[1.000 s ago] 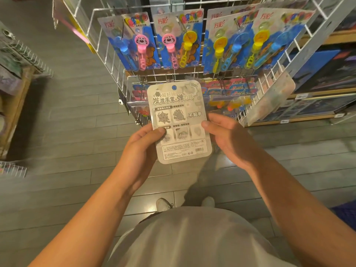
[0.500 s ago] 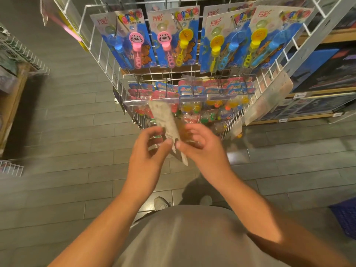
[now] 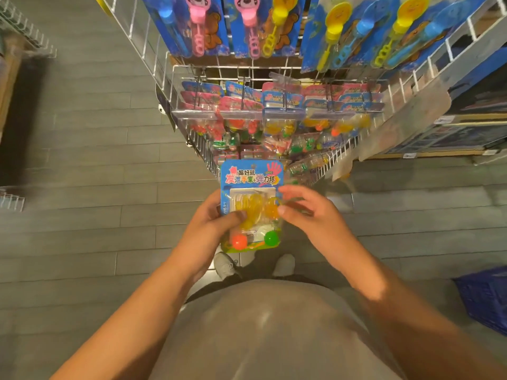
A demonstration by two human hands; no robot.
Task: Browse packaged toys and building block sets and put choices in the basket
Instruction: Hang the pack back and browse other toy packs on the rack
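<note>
Before the white wire rack (image 3: pixel 192 138), a blue carded blister-pack toy (image 3: pixel 251 176) is held by the left grip (image 3: pixel 211 229), while the right grip (image 3: pixel 307 215) is kept loose, fingertips touching the pack.

Held between both hands: toy blister pack (image 3: pixel 251 207), left hand (image 3: pixel 208 229) on its left edge, right hand (image 3: pixel 310 215) at its right. Directly behind, wire display rack (image 3: pixel 192 86), hanging packs in its lower tier, bubble wand cards (image 3: pixel 255 23) above. Basket (image 3: pixel 485 300) on floor, far right.
</note>
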